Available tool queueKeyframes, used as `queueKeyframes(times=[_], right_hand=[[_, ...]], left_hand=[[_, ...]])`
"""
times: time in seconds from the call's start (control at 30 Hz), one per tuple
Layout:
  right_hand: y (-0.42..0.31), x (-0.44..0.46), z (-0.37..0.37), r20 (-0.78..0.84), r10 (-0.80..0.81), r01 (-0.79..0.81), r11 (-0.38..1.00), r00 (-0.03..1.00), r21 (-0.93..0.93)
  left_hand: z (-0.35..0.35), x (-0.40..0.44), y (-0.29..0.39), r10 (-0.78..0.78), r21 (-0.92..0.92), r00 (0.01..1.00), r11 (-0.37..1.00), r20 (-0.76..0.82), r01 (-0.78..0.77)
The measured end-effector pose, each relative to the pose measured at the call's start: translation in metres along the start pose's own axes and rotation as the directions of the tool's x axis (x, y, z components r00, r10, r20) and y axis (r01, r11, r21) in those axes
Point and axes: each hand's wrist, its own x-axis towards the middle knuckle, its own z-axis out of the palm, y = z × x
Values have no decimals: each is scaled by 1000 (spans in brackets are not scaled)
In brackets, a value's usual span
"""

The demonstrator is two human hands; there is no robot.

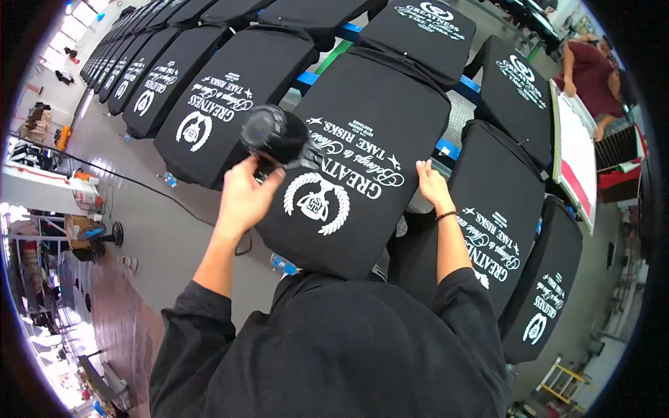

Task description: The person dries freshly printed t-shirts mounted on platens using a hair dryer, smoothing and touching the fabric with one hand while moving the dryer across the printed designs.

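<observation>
My left hand (247,191) is wrapped round the handle of a black hair dryer (275,136), held above a black T-shirt (369,104). The dryer's nozzle points right, over the shirt's white lettering, and hides part of it. Below the lettering a white wreath emblem (317,204) shows. My right hand (432,184) lies at the right edge of the same shirt, fingers stretched out, holding nothing. The shirt is spread flat over a board.
Rows of similar printed black shirts (230,76) stretch away left and behind; more shirts (498,202) stand to the right. A black cord (139,182) runs across the left floor. At the right, another person (592,76) handles a large framed screen (575,139).
</observation>
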Motion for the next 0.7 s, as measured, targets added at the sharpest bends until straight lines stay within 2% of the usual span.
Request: queueKeyframes(times=[0.1, 0.17, 0.23, 0.3, 0.4, 0.43, 0.5, 0.6, 0.63, 0.7], right_hand=[[0, 6, -6, -2, 12, -12, 999, 1000, -33], [-3, 6, -10, 40, 104, -102, 994, 994, -45], [-9, 2, -17, 52, 137, -133, 989, 989, -62], [-20, -5, -21, 10, 139, -138, 984, 990, -109], [-14, 1, -18, 39, 164, -161, 984, 986, -70], [-10, 4, -15, 40, 166, -163, 985, 985, -62], [1, 9, -7, 16, 85, -84, 996, 996, -40], [4, 9, -8, 45, 75, -74, 997, 996, -16], [4, 9, -7, 43, 77, -76, 997, 996, -14], [6, 8, -2, -9, 59, -59, 998, 998, -16]], left_hand=[[22, -13, 22, 156, -88, 982, 985, 110, -147], [29, -19, 40, 78, -133, 965, 990, 251, -45], [32, -21, 52, 58, -103, 954, 994, 296, -29], [33, -17, 46, 88, -102, 961, 993, 262, -64], [20, -5, 23, 161, -82, 980, 985, 118, -152], [7, 0, 22, 48, 2, 989, 999, 141, -49], [-6, 15, 9, 85, 42, 996, 995, 10, -86], [-21, 43, -3, 54, 54, 998, 997, -28, -52], [-24, 54, -11, 83, 135, 996, 988, -45, -76], [-24, 66, -11, 90, 134, 993, 988, -79, -79]])
